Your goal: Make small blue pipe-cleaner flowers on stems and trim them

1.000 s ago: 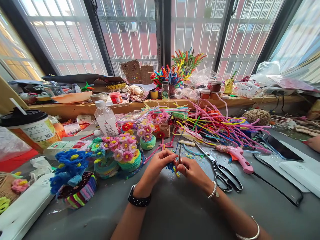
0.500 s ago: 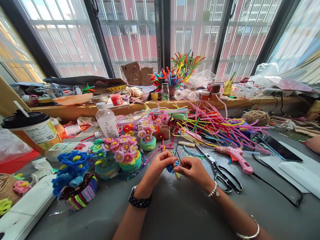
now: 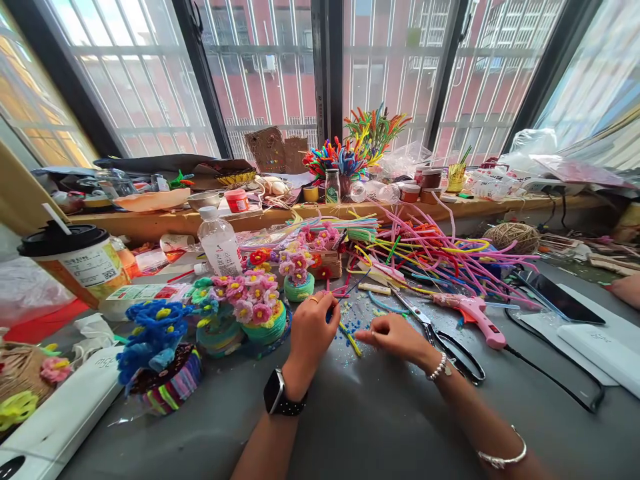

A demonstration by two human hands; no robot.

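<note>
My left hand (image 3: 313,330) is closed on a blue pipe cleaner; its thin dark stem (image 3: 354,285) sticks out up and to the right, while the fuzzy part is mostly hidden by the fingers. My right hand (image 3: 400,341) is apart from it, low over the grey tabletop, with curled fingers and a pinch pointing left; whatever it may hold is hidden. Between the hands lie a short yellow pipe cleaner (image 3: 351,339) and scattered blue fuzz clippings (image 3: 345,331). Big scissors (image 3: 457,357) lie just right of my right hand.
Left stand a blue flower pot (image 3: 159,360), pink pipe-cleaner flowers (image 3: 253,297), a water bottle (image 3: 220,247) and a lidded cup (image 3: 75,263). Behind is a heap of pipe cleaners (image 3: 430,243). Rightward lie a pink glue gun (image 3: 480,320), a phone (image 3: 563,297) and another person's hand (image 3: 627,291).
My hands have separated. The left moved left and down with the blue pipe cleaner, its wrist turning; the right let go of the piece and dropped toward the tabletop.
</note>
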